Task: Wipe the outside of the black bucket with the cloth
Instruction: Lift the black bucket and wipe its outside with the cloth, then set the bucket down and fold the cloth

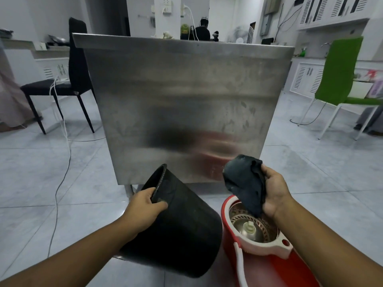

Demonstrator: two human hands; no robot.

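The black bucket (182,226) lies tilted on its side above the floor, its open mouth pointing away and up to the left. My left hand (143,210) grips its rim, fingers curled inside the mouth. My right hand (273,195) holds a crumpled dark cloth (244,181) in the air to the right of the bucket, not touching it. The cloth hangs over a red mop bucket.
A red mop bucket (267,264) with a white spinner basket stands at the lower right. A large steel panel (186,104) rises straight ahead. A black chair (68,83) and cables stand at the left, a green chair (339,79) at the right. A person sits far behind.
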